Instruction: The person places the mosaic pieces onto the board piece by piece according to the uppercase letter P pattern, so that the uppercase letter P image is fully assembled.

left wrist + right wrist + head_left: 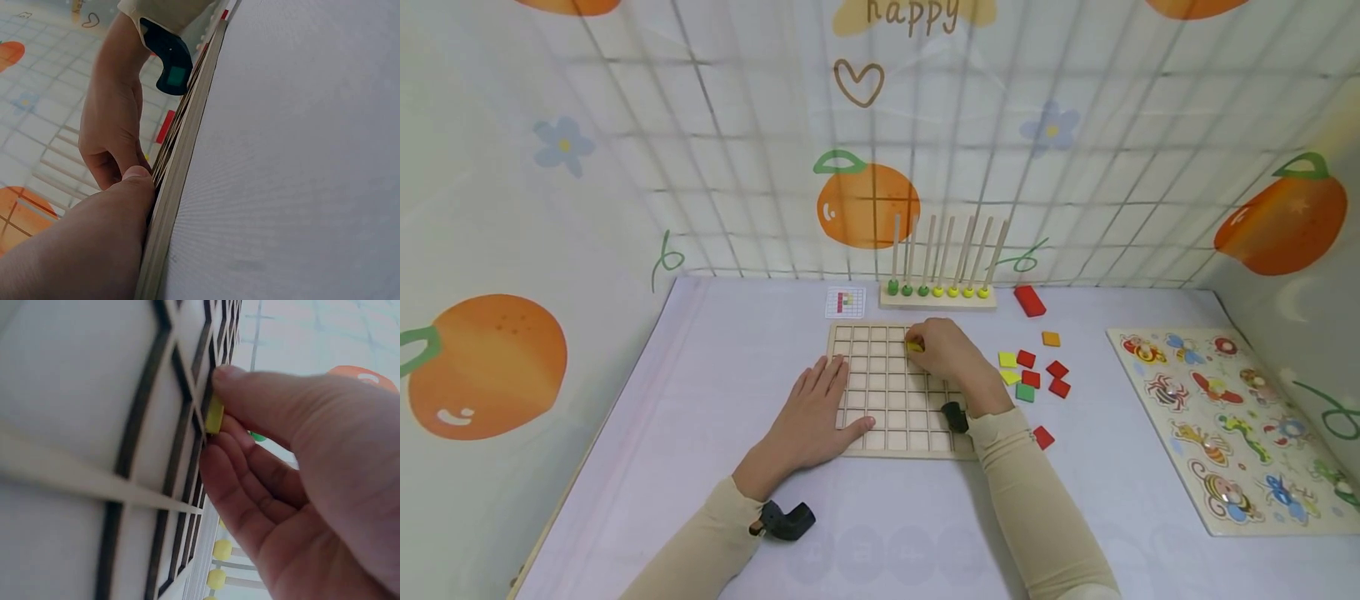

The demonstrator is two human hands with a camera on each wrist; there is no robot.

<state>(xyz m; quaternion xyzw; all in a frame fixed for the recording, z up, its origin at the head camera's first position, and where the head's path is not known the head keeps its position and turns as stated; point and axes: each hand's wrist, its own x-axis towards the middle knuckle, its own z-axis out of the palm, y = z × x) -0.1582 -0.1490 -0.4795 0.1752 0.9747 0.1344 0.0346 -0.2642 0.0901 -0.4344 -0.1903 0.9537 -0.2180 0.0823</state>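
A wooden grid board [876, 397] with square cells lies flat on the table. My left hand [811, 417] rests along its left side, fingers straight and thumb over the near left cells. My right hand [947, 350] is over the far part of the board and pinches a small yellow square tile [214, 415] between thumb and fingers. In the right wrist view the tile is right at the grid's cells, partly hidden by the thumb. The left wrist view shows the left thumb [134, 181] at the board's edge.
Loose tiles lie right of the board: yellow [1007, 359], green [1025, 392], orange [1051, 339] and several red [1059, 387]. Behind the board are a pattern card [846, 302], a peg rack [940, 303] with beads and a red block [1030, 301]. An insect puzzle [1232, 433] lies far right.
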